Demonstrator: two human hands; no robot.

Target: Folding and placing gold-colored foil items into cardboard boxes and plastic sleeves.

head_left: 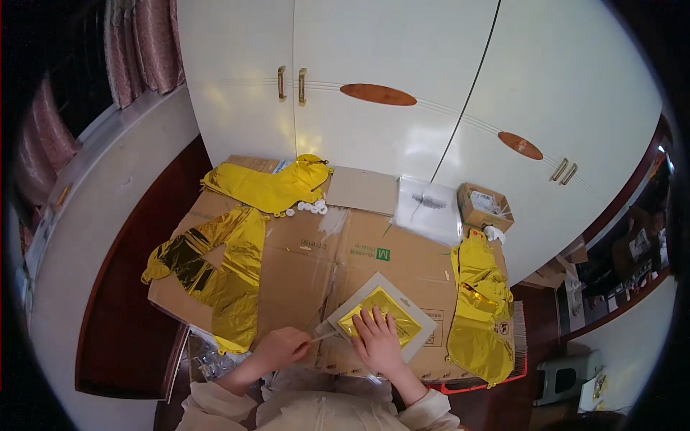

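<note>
My right hand [379, 343] lies with fingers spread on a folded gold foil balloon [408, 328], pressing it onto a light grey square card [379, 281] turned cornerwise near the front edge of the cardboard surface. To its left, my left hand [286, 348] is closed in a pinch on a thin whitish strip [325, 336] that reaches toward the card's left corner. Whether this strip is a straw or the edge of a plastic sleeve cannot be made out. Unfolded, flat gold foil balloons lie at the left [241, 276], back left [262, 188] and right [480, 309].
Flattened cardboard [298, 280] covers the work surface. Along its back are small white rings [313, 207], a grey card stack [363, 191], clear plastic sleeves [430, 208] and a small open carton [485, 207]. White cabinet doors [374, 43] rise behind; a grey stool [568, 377] stands right.
</note>
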